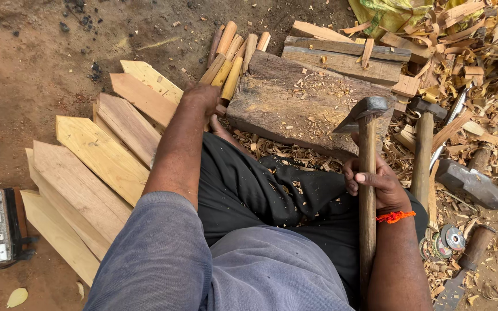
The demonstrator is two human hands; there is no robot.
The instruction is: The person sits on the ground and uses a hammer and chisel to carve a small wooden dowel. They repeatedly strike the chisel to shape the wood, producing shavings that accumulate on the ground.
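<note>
A fan of pale, pointed wooden stakes (pixel 96 167) lies finished on the bare brown dirt floor (pixel 24 69), beside the weathered, shaving-strewn chopping block (pixel 295 103). Round uncut sticks (pixel 231 57) remain piled behind it, where the left hand (pixel 203 98) reaches; its grip I cannot tell. The right hand (pixel 378 184) is wrapped around a wooden-handled adze (pixel 367 150), head above the block's near edge.

A wooden block (pixel 301 106) lies ahead of the person's knees. Round sticks (pixel 231 57) lie at its left end, with the left hand (pixel 202 97) on them. Pointed planks (pixel 102 155) fan out to the left. The right hand (pixel 376 184) holds an adze (pixel 366 173) over the block's right end; further tools (pixel 451 167) and shavings (pixel 479 63) lie right.
</note>
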